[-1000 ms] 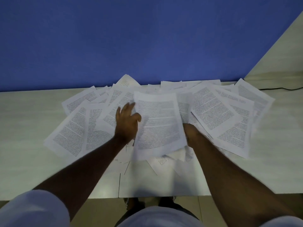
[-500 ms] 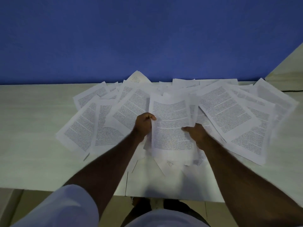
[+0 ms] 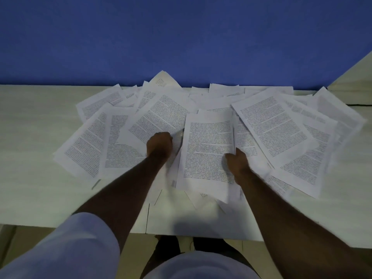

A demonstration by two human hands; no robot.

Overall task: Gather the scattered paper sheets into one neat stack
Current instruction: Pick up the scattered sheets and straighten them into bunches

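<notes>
Fingers of my right hand (image 3: 237,163) pinch the centre sheet (image 3: 209,150); my left hand (image 3: 159,144) curls on a neighbouring sheet (image 3: 159,119). Loose sheets (image 3: 281,133) fan across the table (image 3: 30,148); a hasty pull could crumple them.

My left hand (image 3: 159,144) lets go of the sheet (image 3: 207,152), now fisted on papers (image 3: 161,117) just left; right hand (image 3: 236,161) keeps it.

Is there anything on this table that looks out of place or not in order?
Yes. The paper sheets lie fanned across the table at many angles, overlapping. One sheet at the back tilts up against the blue wall. Only the bundle that the right hand holds looks gathered.
</notes>
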